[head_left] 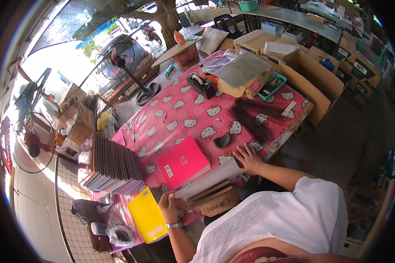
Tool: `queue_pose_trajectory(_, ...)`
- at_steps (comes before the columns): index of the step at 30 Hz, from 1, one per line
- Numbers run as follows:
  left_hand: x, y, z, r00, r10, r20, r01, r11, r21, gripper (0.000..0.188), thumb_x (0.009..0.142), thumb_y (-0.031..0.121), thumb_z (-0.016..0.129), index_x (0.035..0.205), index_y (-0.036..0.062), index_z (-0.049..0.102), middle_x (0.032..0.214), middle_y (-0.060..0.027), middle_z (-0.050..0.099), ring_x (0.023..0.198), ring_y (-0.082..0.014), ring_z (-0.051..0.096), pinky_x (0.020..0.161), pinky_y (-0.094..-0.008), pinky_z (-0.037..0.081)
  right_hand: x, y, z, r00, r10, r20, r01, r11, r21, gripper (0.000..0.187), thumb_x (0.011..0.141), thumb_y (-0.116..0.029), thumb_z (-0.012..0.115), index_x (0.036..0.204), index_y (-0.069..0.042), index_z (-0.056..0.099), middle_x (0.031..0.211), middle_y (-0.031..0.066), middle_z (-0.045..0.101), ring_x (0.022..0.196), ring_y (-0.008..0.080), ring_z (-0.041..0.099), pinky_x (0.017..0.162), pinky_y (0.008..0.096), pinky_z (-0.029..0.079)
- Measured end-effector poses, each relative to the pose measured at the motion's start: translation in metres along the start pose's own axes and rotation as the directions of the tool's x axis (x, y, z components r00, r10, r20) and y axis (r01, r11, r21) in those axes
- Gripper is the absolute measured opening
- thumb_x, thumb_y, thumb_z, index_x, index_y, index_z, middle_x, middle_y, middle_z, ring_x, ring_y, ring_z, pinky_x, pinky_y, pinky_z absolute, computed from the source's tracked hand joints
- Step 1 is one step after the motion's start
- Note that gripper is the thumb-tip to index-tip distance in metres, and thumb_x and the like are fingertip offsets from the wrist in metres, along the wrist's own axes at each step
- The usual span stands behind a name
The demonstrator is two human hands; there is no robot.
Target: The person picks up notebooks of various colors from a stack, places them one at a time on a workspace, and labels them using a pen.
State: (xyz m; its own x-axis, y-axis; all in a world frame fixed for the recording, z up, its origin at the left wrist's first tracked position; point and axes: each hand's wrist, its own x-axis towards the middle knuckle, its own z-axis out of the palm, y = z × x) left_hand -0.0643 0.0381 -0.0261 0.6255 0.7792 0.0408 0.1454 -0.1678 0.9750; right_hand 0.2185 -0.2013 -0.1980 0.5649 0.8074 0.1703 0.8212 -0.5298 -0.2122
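Observation:
In front of my body a spiral-bound notebook [210,180] with white pages is tilted up, its wire binding along the far edge. My left hand [167,207], with a metal watch on the wrist, is closed at its left end; the fingertips are partly hidden. Past its right end, my right hand [249,161] lies on the table with the fingers spread and nothing in them. Just beyond the notebook is a pink notebook [183,160] lying flat. A yellow notebook [148,215] lies left of my left hand. Nearest my body stands a brown cardboard holder [220,202] with handwriting.
A tall stack of spiral notebooks [112,164] stands at left on the pink cartoon-print tablecloth [171,118]. Farther off are a black tape dispenser [201,85], a green basket [272,86] and open cardboard boxes [309,83]. A dark round object [221,140] lies mid-table.

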Motion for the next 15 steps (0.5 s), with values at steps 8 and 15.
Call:
queue_pose_trajectory(8, 0.017, -0.028, 0.008, 0.99, 0.128, 0.066, -0.114, 0.975, -0.191, 0.015, 0.088, 0.0, 0.064, 0.103, 0.0003, 0.06, 0.08, -0.0035, 0.064, 0.07, -0.0117, 0.063, 0.061, -0.0252, 0.051, 0.001, 0.035, -0.017, 0.981, 0.18, -0.076, -0.148, 0.936, 0.318, 0.059, 0.074, -0.027, 0.073, 0.125, 0.0, 0.061, 0.113, 0.0152, 0.061, 0.103, 0.0317, 0.059, 0.097, 0.0424, 0.046)
queue_pose_trajectory(15, 0.008, -0.034, 0.004, 1.0, -0.008, -0.002, 0.007, 0.991, -0.133, 0.017, 0.087, 0.001, 0.069, 0.102, -0.0006, 0.061, 0.085, -0.0032, 0.065, 0.072, -0.0114, 0.065, 0.062, -0.0245, 0.052, 0.043, -0.056, -0.186, 0.728, 0.373, -0.575, 0.361, 0.505, 0.784, 0.051, 0.076, -0.016, 0.074, 0.124, -0.001, 0.061, 0.114, 0.0136, 0.062, 0.11, 0.0246, 0.057, 0.094, 0.0357, 0.046)
